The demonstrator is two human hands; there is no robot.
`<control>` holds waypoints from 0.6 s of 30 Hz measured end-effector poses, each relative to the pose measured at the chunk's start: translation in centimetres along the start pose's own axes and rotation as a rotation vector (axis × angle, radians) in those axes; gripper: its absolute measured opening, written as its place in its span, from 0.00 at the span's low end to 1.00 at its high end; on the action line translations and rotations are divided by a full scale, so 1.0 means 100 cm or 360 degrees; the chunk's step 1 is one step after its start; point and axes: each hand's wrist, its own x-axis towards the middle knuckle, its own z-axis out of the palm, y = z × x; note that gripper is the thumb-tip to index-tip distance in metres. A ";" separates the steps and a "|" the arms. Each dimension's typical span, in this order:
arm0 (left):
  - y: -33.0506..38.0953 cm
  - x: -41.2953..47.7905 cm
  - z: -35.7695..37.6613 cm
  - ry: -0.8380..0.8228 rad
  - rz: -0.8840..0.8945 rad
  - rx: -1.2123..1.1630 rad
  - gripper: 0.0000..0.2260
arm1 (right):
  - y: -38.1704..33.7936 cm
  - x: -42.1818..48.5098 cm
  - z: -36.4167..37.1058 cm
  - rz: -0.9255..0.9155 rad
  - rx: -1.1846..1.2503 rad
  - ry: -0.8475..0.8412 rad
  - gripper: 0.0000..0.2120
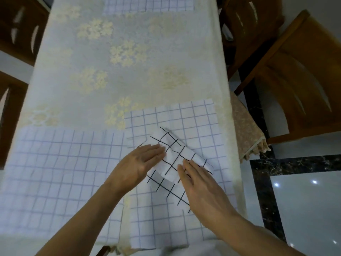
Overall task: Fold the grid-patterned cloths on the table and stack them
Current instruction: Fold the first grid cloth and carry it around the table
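A small white cloth with a black grid lies partly folded and rumpled on top of a larger white cloth with a blue grid near the table's front right. My left hand rests flat on the small cloth's left edge, fingers straight. My right hand presses flat on its lower right part. Another blue-grid cloth is spread flat at the front left. A third blue-grid cloth lies at the table's far end.
The table wears a pale cover with cream flower prints. Wooden chairs stand close along the right side, more dark wooden chairs on the left. Glossy tiled floor shows at the right.
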 end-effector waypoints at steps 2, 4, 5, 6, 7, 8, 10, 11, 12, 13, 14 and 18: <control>0.001 -0.016 0.010 0.0018 -0.0053 -0.0025 0.31 | -0.009 -0.005 0.015 -0.0027 -0.0096 0.0095 0.24; 0.001 -0.029 0.020 0.0048 -0.0087 -0.0034 0.29 | -0.015 -0.009 0.030 -0.0042 -0.0136 0.0120 0.25; 0.002 -0.034 0.025 0.0057 -0.0091 -0.0027 0.28 | -0.016 -0.011 0.037 -0.0051 -0.0146 0.0116 0.26; 0.002 -0.039 0.029 0.0057 -0.0092 -0.0020 0.28 | -0.016 -0.013 0.043 -0.0061 -0.0157 0.0104 0.26; 0.003 -0.044 0.034 0.0051 -0.0102 -0.0022 0.28 | -0.017 -0.015 0.049 -0.0066 -0.0168 0.0087 0.24; 0.004 -0.048 0.038 0.0042 -0.0119 -0.0031 0.28 | -0.017 -0.016 0.056 -0.0080 -0.0179 0.0072 0.22; 0.005 -0.055 0.048 0.0030 -0.0161 -0.0045 0.28 | -0.017 -0.019 0.065 -0.0098 -0.0154 -0.0018 0.23; 0.006 -0.058 0.052 0.0025 -0.0178 -0.0033 0.28 | -0.018 -0.020 0.068 -0.0096 -0.0121 -0.0097 0.27; 0.006 -0.061 0.056 0.0018 -0.0190 -0.0006 0.27 | -0.018 -0.022 0.071 -0.0092 -0.0096 -0.0177 0.31; 0.007 -0.064 0.059 0.0017 -0.0198 0.0029 0.24 | -0.017 -0.022 0.073 -0.0086 -0.0084 -0.0223 0.33; 0.007 -0.068 0.062 0.0010 -0.0206 0.0052 0.21 | -0.018 -0.023 0.073 -0.0081 -0.0075 -0.0244 0.34; 0.008 -0.071 0.064 -0.0036 -0.0337 -0.0018 0.20 | -0.015 -0.025 0.072 -0.0120 -0.0005 -0.0180 0.30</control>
